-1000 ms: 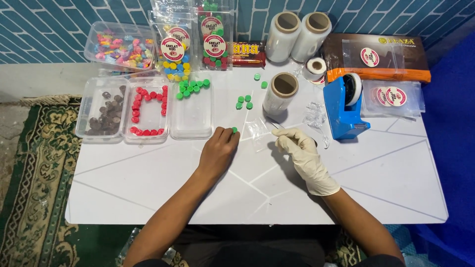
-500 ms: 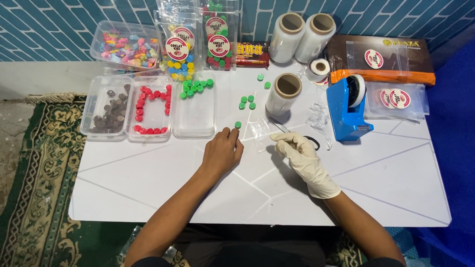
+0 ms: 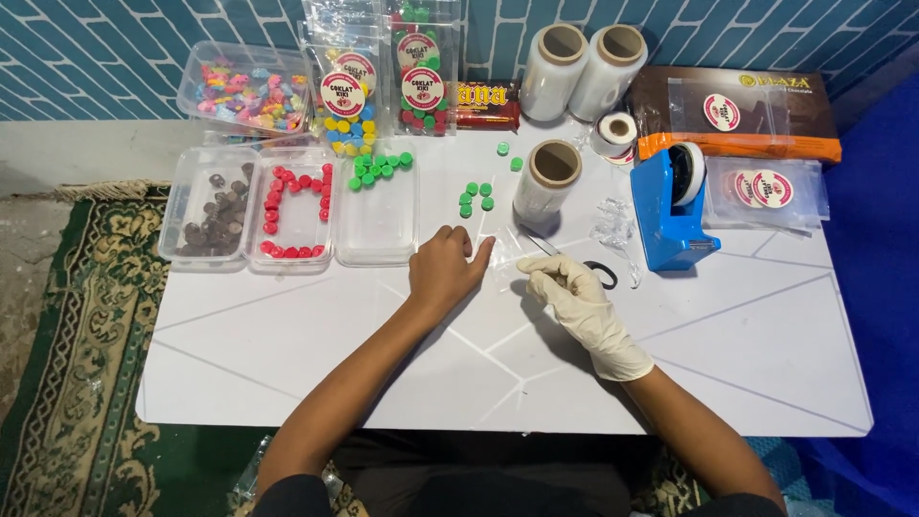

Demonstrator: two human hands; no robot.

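Observation:
My bare left hand (image 3: 445, 270) rests on the white table (image 3: 287, 354), its fingertips on the left edge of a small clear plastic bag (image 3: 504, 251). On the bag's right edge, the fingers of my white-gloved right hand (image 3: 572, 295) are curled and pinching. Several loose green round pieces (image 3: 474, 196) lie just beyond the bag. Whether anything is inside the bag I cannot tell.
Three clear trays at the left hold brown pieces (image 3: 212, 215), red pieces (image 3: 292, 213) and green pieces (image 3: 378, 168). A film roll (image 3: 546, 180), black-handled scissors (image 3: 601, 275) and a blue tape dispenser (image 3: 670, 215) stand near my right hand. Candy bags, two more rolls and boxes line the back.
A small green piece showed at my left fingertips earlier and is no longer visible. That hand has shifted right onto the bag. My right hand has barely moved.

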